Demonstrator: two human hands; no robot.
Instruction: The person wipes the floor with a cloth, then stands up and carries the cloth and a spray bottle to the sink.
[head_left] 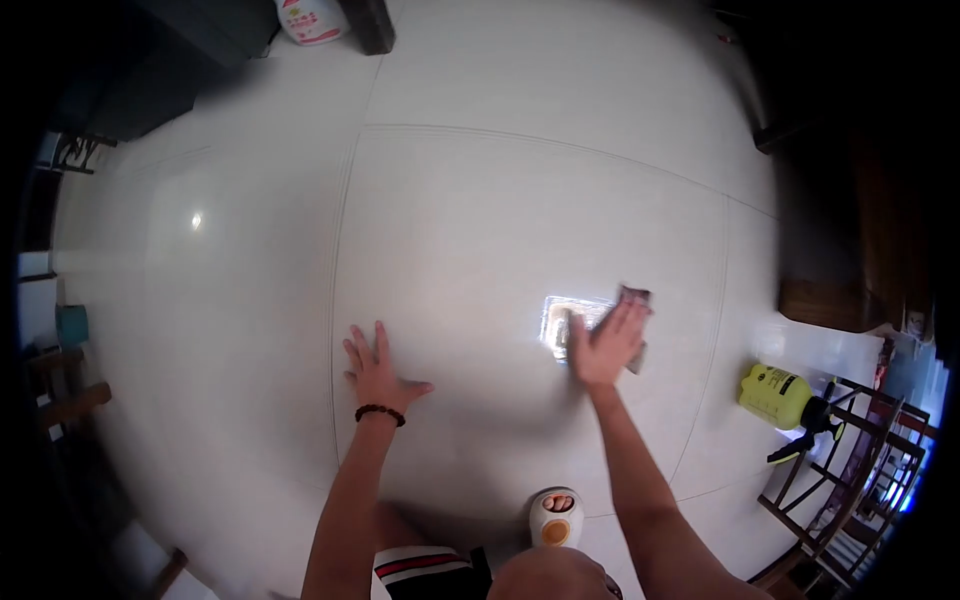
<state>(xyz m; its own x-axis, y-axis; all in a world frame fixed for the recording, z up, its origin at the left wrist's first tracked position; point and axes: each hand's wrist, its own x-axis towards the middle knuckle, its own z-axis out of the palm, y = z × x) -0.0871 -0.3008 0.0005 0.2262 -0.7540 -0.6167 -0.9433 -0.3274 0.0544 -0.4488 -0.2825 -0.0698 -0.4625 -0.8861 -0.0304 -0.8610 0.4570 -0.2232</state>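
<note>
My left hand (376,376) rests on the pale tiled floor (480,220) with its fingers spread and nothing in them. A dark beaded bracelet (381,414) circles that wrist. Farther right, my right hand (607,348) presses a dark greyish-brown cloth (635,297) against the tile. The cloth's edges show past the fingertips and beside the palm; its middle is hidden under the hand. A bright light reflection lies on the floor just left of this hand.
A yellow-green pump spray bottle (777,396) stands at the right, close to a dark metal-framed rack (850,470). Wooden furniture (825,305) is above it. A white and pink bottle (312,22) stands at the top beside a dark leg (370,25). My slippered foot (556,520) is at the bottom.
</note>
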